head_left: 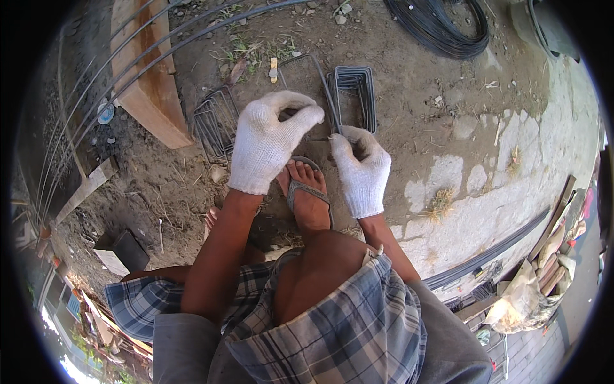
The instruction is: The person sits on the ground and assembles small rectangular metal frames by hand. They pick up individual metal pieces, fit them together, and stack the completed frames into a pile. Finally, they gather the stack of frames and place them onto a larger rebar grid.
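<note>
My left hand [267,141], in a white knitted glove, has its thumb and fingers brought together in a pinch; whether anything thin lies between the tips cannot be made out. Just to its right, my right hand [362,168], gloved the same way, is closed at the fingertips on a bent rebar stirrup [323,82]. That steel loop stands out away from me, its left part partly hidden behind my left hand. Beyond my right hand lies a stack of rectangular rebar stirrups [369,96] on the ground. More stirrups [204,121] lie left of my left hand.
Long steel rods [185,40] arch over a wooden beam [150,105] at the upper left. A coil of dark wire [441,45] lies at the far right. My sandalled foot [309,192] is below the hands. Long dark bars [486,256] and a filled sack [521,304] are at right.
</note>
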Demonstrator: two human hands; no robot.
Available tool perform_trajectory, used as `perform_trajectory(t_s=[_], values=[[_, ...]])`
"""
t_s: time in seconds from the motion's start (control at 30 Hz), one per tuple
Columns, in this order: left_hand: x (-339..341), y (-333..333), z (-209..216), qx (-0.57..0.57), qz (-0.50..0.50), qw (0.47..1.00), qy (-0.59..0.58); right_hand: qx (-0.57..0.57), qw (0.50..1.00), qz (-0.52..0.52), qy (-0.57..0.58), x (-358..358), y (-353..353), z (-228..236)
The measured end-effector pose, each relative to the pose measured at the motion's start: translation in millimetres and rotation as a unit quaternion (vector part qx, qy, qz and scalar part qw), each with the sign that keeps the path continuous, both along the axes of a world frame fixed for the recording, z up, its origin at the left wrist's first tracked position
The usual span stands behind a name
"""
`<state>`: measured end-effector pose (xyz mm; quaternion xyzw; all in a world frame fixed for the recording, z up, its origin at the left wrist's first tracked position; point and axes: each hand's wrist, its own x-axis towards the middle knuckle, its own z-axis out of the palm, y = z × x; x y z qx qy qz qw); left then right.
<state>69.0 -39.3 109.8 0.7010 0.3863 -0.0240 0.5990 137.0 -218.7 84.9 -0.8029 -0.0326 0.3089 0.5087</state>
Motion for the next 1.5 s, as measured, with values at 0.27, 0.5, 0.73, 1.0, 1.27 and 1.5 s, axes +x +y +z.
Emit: perform_trajectory(t_s=[0.27, 0.5, 0.73, 1.0, 1.27, 1.5], values=[[13.7, -5.7, -67.3, 0.03, 0.043, 0.998, -0.046, 0.016, 0.989, -0.088, 0.121, 36.6, -38.9, -8.5], [37.9, -45.5, -76.9, -0.017, 0.094, 0.994, -0.048, -0.109, 0.99, 0.006, -0.092, 47.5, -38.5, -18.7], [39.4, -64.9, -69.0, 0.03, 0.14, 0.989, -0.029, -0.151, 0.982, 0.002, -0.114, 47.7, -34.9, -17.7], [42.2, -68.3, -68.6, -0.007, 0.133, 0.991, 0.011, -0.19, 0.969, -0.003, -0.158, 44.9, -35.9, -32.8], [35.4, -66.5, -70.4, 0.021, 0.114, 0.993, 0.008, -0.17, 0.973, -0.023, -0.151, 42.8, -31.6, -35.8], [21.7, -62.2, -98.8, 0.072, 0.121, 0.99, -0.025, -0.161, 0.972, -0.017, -0.171, 46.1, -29.6, -32.5]])
